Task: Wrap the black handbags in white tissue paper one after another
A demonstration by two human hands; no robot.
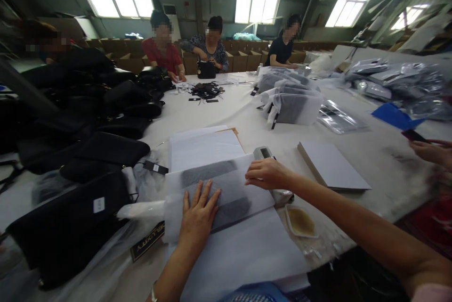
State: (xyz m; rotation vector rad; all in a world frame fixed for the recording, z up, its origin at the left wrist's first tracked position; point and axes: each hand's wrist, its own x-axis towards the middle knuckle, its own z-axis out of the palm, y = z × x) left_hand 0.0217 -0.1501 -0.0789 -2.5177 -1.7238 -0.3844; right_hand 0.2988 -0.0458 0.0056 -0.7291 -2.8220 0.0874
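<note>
A flat black item wrapped in translucent white tissue paper lies in front of me, its dark shape showing through. My left hand rests flat on the wrap with fingers spread. Above the wrap's right part is my right hand, its fingers drawn together; whatever is between them is hidden. Just behind that hand stands a grey tape dispenser, partly covered. White paper sheets lie beyond the wrap, and more sheets lie under its near side. A white wrapped strap sticks out to the left.
Black bags are heaped along the left, with a black lettered tag nearby. At right are a yellowish dish, a stack of boards and tissue-wrapped bags. Co-workers sit across the table; another person's hand holds a phone.
</note>
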